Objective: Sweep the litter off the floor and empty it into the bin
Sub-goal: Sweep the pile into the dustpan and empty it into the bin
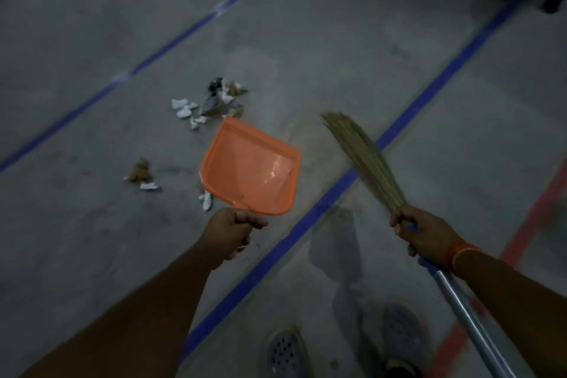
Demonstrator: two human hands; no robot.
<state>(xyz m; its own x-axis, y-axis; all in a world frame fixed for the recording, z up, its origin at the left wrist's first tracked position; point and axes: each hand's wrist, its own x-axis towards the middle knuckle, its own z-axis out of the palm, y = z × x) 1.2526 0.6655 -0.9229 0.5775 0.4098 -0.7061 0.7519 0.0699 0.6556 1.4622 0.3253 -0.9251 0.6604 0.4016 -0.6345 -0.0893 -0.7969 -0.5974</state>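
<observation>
**Dustpan and broom held above scattered litter**

The left hand (231,232) gripped the handle of an orange dustpan (250,164), fingers curled round it, the pan's mouth pointing away toward the litter (208,101). Paper scraps and leaves lay on the concrete floor (352,55) just beyond and to the left of the pan. The right hand (425,233) clasped a grass broom (365,159), bristles angled forward, apart from the pan.

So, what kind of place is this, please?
Probably a workshop or warehouse-like hall: a bare grey concrete floor marked with blue tape lines and a red line. Dim and blurred, so unsure.
</observation>
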